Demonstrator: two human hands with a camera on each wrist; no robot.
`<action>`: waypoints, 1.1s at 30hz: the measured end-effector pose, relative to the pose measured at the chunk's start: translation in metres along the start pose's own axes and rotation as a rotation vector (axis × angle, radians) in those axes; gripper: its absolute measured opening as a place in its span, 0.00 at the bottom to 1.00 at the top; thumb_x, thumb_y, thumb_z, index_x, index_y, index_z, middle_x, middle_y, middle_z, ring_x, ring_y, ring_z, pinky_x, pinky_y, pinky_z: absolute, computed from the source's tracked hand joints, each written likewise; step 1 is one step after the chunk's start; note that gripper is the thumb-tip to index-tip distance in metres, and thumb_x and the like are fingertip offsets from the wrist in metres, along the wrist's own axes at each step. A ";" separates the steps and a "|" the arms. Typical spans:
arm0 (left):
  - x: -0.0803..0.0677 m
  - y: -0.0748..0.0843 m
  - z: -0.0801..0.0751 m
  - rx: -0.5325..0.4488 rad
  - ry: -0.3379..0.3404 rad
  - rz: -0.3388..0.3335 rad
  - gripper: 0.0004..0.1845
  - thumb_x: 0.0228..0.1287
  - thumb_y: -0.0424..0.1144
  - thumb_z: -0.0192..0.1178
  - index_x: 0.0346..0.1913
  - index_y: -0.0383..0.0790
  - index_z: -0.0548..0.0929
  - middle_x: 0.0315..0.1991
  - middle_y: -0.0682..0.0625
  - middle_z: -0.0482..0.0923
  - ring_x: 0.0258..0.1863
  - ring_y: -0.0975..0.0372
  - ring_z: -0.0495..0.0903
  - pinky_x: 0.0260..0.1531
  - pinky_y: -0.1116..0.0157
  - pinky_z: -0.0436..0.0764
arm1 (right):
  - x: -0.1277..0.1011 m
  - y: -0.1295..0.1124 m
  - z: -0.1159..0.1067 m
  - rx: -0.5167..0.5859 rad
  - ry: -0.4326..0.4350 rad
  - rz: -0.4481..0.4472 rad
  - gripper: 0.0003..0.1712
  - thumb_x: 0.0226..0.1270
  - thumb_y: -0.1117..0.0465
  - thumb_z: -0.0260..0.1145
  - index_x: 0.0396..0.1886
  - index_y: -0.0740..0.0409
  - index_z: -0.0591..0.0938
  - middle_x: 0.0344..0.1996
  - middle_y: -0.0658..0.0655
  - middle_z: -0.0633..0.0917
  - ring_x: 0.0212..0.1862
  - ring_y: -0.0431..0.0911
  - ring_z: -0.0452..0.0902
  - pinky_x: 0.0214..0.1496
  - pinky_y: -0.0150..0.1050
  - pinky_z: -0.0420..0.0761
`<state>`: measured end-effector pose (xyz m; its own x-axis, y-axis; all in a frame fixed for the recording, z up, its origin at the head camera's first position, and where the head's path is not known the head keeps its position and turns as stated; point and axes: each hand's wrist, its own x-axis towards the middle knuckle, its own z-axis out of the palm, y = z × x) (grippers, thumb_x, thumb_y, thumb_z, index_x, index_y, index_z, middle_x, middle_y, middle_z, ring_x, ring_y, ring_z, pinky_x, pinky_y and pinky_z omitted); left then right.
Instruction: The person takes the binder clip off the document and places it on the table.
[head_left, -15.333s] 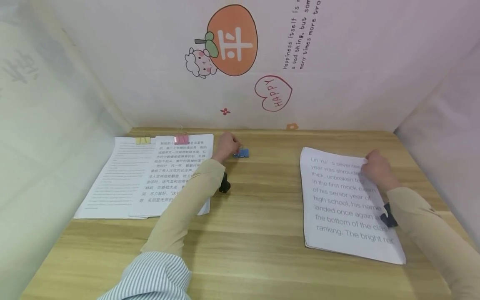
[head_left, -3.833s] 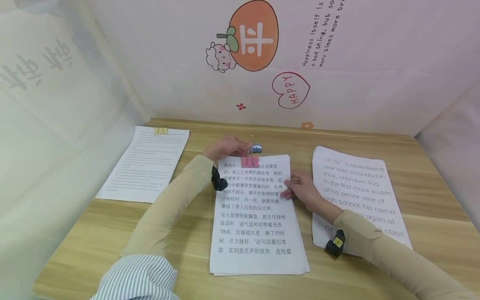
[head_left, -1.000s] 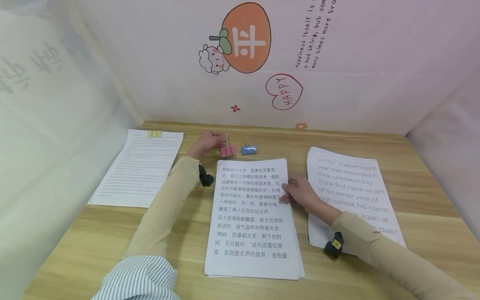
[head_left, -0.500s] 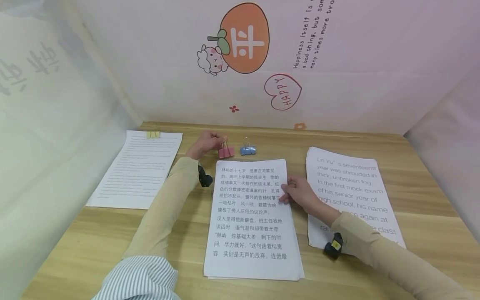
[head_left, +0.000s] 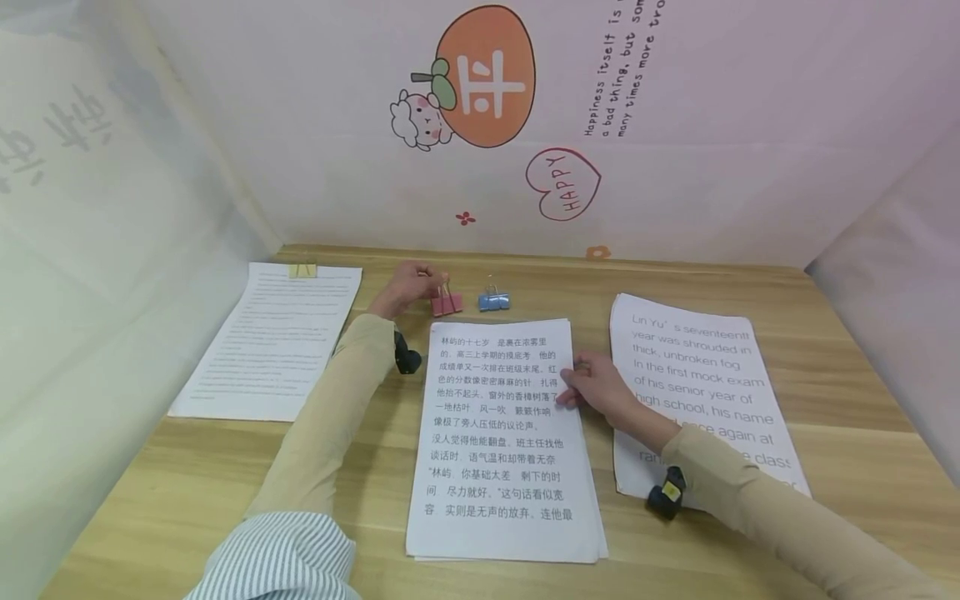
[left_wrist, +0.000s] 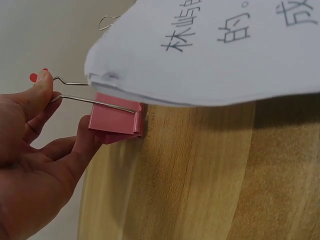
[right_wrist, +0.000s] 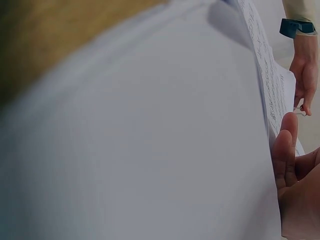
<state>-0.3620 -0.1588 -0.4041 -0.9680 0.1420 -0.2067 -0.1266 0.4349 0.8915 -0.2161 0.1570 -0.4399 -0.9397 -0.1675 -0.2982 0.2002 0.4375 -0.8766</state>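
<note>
My left hand (head_left: 411, 287) pinches the wire handles of a pink binder clip (head_left: 447, 303), just beyond the upper left corner of the middle paper stack (head_left: 498, 467). In the left wrist view, the pink clip's body (left_wrist: 114, 117) lies over the wood beside the stack's corner (left_wrist: 115, 55), apart from the sheets in the head view. The stack, printed with Chinese text, looks slightly raised there. My right hand (head_left: 600, 387) grips its right edge; in the right wrist view, its fingers (right_wrist: 284, 145) lie along the sheets. A blue binder clip (head_left: 493, 300) rests right of the pink one.
On the left lies a stack of small-print sheets (head_left: 277, 342) with a yellow binder clip (head_left: 303, 271) on its top edge. A large-print English stack (head_left: 690, 367) lies right, partly under my right forearm. A printed cloth wall (head_left: 300, 167) rises behind the wooden table (head_left: 225, 500).
The Chinese-text stack came from the left to the middle. Its pink clip was taken off and drawn left in my left hand. My right hand moved from the English stack to the middle one.
</note>
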 end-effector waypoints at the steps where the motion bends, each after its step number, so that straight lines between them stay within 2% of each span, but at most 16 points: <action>1: 0.000 0.000 0.000 -0.004 0.000 0.003 0.14 0.68 0.41 0.56 0.40 0.29 0.75 0.45 0.42 0.74 0.48 0.52 0.78 0.55 0.57 0.77 | 0.000 0.000 0.000 -0.001 0.000 -0.001 0.14 0.72 0.63 0.51 0.52 0.68 0.71 0.23 0.54 0.86 0.26 0.42 0.83 0.33 0.34 0.82; 11: 0.002 0.002 0.001 0.007 0.015 0.033 0.10 0.68 0.40 0.56 0.34 0.35 0.74 0.41 0.46 0.72 0.46 0.51 0.78 0.54 0.57 0.79 | 0.000 0.003 0.000 0.025 -0.003 0.003 0.16 0.72 0.63 0.52 0.54 0.68 0.70 0.24 0.54 0.87 0.26 0.42 0.83 0.33 0.34 0.82; 16: 0.003 0.002 0.002 0.040 0.031 0.043 0.12 0.68 0.40 0.55 0.35 0.32 0.75 0.42 0.45 0.74 0.44 0.54 0.77 0.52 0.58 0.79 | 0.000 0.004 0.000 0.029 -0.007 0.002 0.15 0.72 0.63 0.52 0.52 0.68 0.70 0.24 0.54 0.86 0.26 0.42 0.82 0.33 0.34 0.82; 19: 0.003 0.001 0.003 0.066 0.051 0.053 0.13 0.68 0.41 0.55 0.38 0.30 0.76 0.42 0.44 0.75 0.42 0.56 0.75 0.49 0.59 0.79 | 0.000 0.004 0.000 0.030 -0.010 -0.002 0.14 0.72 0.63 0.52 0.51 0.68 0.70 0.23 0.54 0.86 0.26 0.42 0.83 0.33 0.34 0.82; 26: 0.005 0.000 0.006 0.136 0.103 0.048 0.15 0.68 0.45 0.55 0.42 0.33 0.78 0.41 0.45 0.76 0.36 0.60 0.70 0.36 0.64 0.73 | 0.001 0.002 -0.001 0.007 -0.006 -0.002 0.13 0.72 0.63 0.52 0.50 0.68 0.70 0.22 0.53 0.86 0.25 0.42 0.82 0.33 0.34 0.82; 29: 0.005 -0.001 0.007 0.147 0.107 0.071 0.14 0.68 0.43 0.55 0.41 0.33 0.78 0.40 0.44 0.76 0.35 0.60 0.70 0.35 0.66 0.72 | 0.001 0.001 -0.002 -0.044 0.014 -0.033 0.13 0.72 0.63 0.52 0.48 0.68 0.71 0.20 0.53 0.85 0.23 0.42 0.81 0.30 0.34 0.81; 33: 0.005 -0.001 0.007 0.181 0.113 0.111 0.13 0.68 0.42 0.55 0.40 0.32 0.77 0.40 0.44 0.77 0.36 0.60 0.71 0.35 0.67 0.71 | 0.002 -0.003 -0.006 -0.194 0.069 -0.082 0.13 0.70 0.63 0.54 0.48 0.69 0.74 0.19 0.55 0.82 0.21 0.42 0.79 0.25 0.34 0.78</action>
<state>-0.3651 -0.1521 -0.4089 -0.9933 0.1015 -0.0556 0.0131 0.5759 0.8174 -0.2199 0.1606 -0.4359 -0.9686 -0.1515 -0.1970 0.0720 0.5877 -0.8059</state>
